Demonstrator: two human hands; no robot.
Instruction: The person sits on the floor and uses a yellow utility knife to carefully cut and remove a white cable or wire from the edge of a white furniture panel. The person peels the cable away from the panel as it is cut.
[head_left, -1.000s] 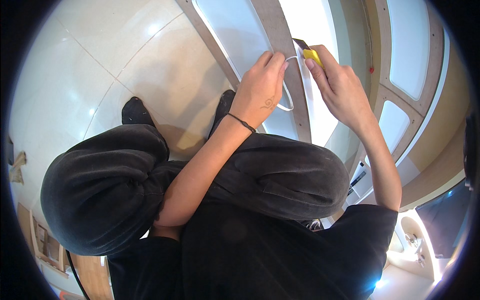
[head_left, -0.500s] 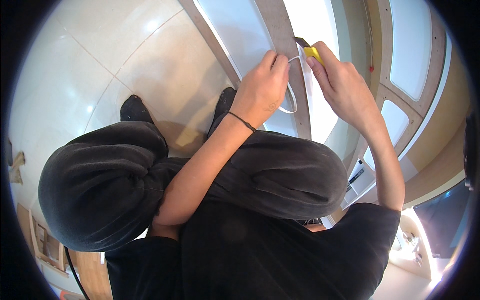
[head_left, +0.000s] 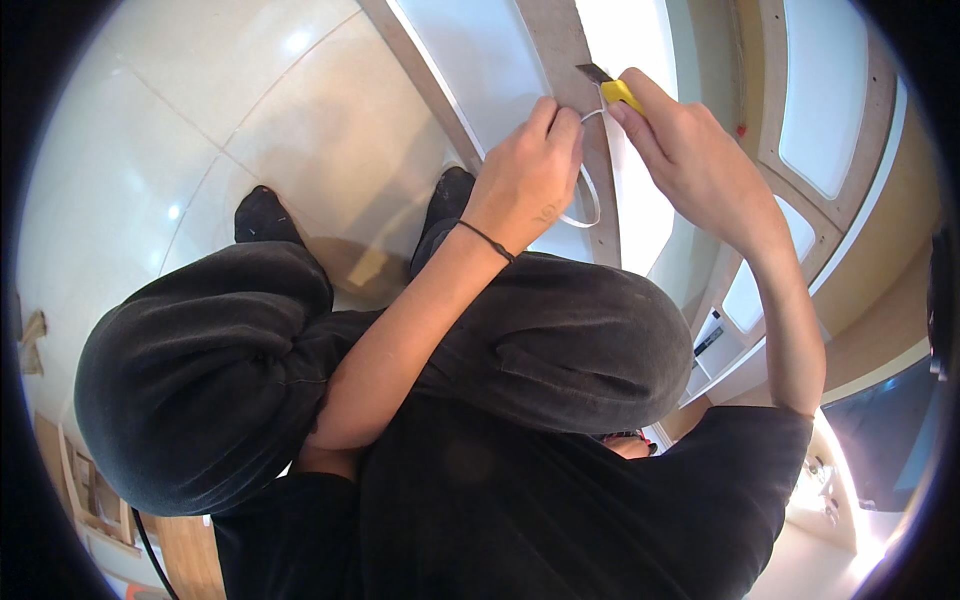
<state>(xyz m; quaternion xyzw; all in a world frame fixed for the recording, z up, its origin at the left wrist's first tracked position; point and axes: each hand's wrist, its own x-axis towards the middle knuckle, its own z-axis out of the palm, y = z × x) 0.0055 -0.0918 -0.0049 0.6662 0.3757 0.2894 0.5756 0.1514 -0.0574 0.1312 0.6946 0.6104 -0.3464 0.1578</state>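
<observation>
My right hand (head_left: 695, 165) grips a yellow utility knife (head_left: 621, 97), its dark blade out and angled to the upper left. My left hand (head_left: 525, 180), wearing a thin dark wrist cord, is closed in a pinch on a narrow white strip (head_left: 597, 207). One part of the strip hangs in a loop beside the left fingers. Its other part runs from the fingertips up toward the knife, where I cannot tell whether it touches the blade. Both hands are over a brown-framed panel (head_left: 565, 50) with pale inset areas.
On the right stands another brown frame (head_left: 775, 95) with white insets. My bent knees (head_left: 590, 340) in dark trousers lie below the hands. Pale floor tiles (head_left: 290, 110) spread at the left. A small wooden frame (head_left: 95, 490) is at the lower left.
The knife and right hand have shifted slightly up and left, while my right elbow has swung outward. The strip's loop has moved a little to the right. My left hand has barely moved.
</observation>
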